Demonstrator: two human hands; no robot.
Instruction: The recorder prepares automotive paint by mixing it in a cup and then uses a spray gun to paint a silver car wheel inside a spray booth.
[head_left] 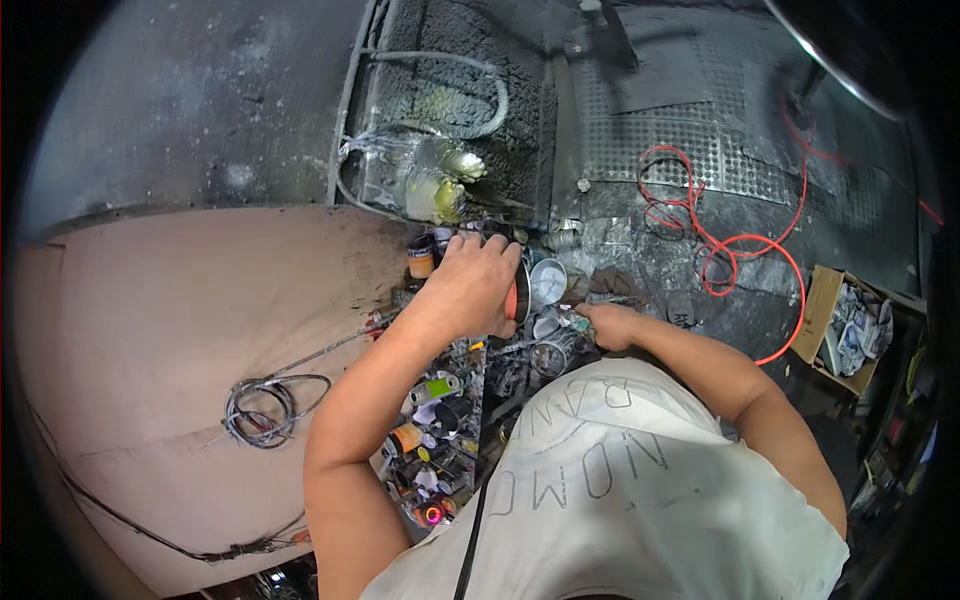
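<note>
while the left hand is stretched forward over a crowded tool tray, its fingers are curled down around the rim of a round orange-edged disc, which is gripped upright at the far end of the clutter. just beside the disc, on its right, an open metal tin is seen with a pale, shiny inside. the right hand is held lower and closer to the body, closed into a loose fist; something small is pinched in it, but what it is cannot be told. between the two hands a few small grey cups and caps are crowded together.

a brown-topped jar is set just left of the left hand's knuckles. below the left forearm, small bottles and cans are packed in the tray, a green one and an orange-capped one among them, and a red glow is seen at the near end. a coil of grey wire is laid on the pale brown board to the left, well apart from the hands. a red cable is looped across the dark perforated floor mat on the right, and a cardboard box with crumpled cloth is placed near its far end. a yellow-stained lump wrapped in clear film is seen beyond the tray.
</note>
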